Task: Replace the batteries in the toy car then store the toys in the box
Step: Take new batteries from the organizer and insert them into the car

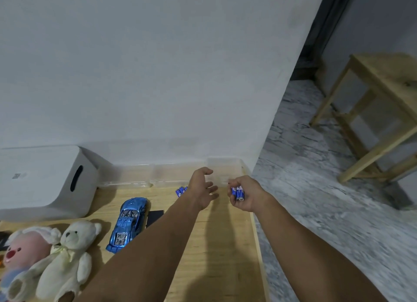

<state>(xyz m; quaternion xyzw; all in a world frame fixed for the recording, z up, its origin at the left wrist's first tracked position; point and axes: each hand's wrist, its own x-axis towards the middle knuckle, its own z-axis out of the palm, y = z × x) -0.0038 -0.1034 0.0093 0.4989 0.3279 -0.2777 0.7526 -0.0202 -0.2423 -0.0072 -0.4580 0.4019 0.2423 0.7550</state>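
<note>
Two bare hands reach out over our pale wooden tabletop (216, 245), a smooth, light-grained slab set against a plain white wall. At its far left sits one white plastic box (45, 182) with rounded corners and a dark slot handle. Clear plastic containers (158, 177) line the back edge; we cannot count them. Two plush toys lie at the near left: a cream teddy bear (70, 256) and a fuzzy pink-faced doll (24, 254), touching each other. Just beside them rests one glossy metallic-blue toy car (129, 223), with a flat black rectangular piece (154, 217) at its right. Our left hand (203, 188) hangs with its grip loose, fingers spread, holding nothing. Our right hand (244, 194) curls its grip round a few blue cylindrical batteries (238, 192). More loose batteries (180, 190) lie on the tabletop behind the left wrist.
</note>
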